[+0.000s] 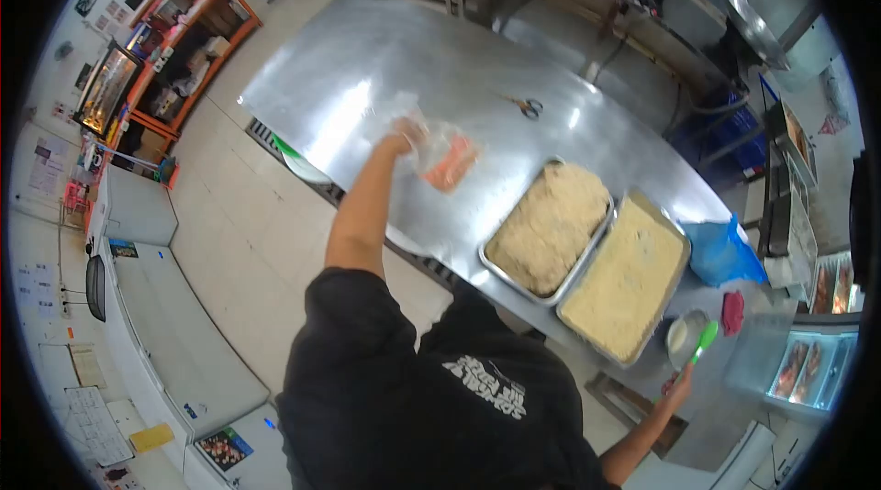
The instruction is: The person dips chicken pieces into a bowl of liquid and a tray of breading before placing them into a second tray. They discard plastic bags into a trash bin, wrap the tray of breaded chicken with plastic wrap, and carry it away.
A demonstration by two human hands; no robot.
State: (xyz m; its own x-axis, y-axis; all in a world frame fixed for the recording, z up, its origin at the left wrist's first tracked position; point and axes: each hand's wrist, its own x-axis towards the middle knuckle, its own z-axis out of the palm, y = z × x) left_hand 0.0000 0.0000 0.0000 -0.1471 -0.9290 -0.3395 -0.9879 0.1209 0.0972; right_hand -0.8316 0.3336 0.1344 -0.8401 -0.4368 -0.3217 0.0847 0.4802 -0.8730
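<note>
Head view: tiled workroom, long steel table (321, 59) across the middle. Left hand (408, 134): closed on the upper part of a clear plastic bag (450, 162) with orange-pink contents, over the table's near side; exact finger placement blurred. Scissors (528, 107) lie beyond it. To the right, two metal trays side by side: heaped pale crumbs (555, 228), then a flat yellowish powder (624, 274). Right hand (677, 389): wrapped round a green utensil (706, 338), just beside a small bowl (674, 352)
</note>
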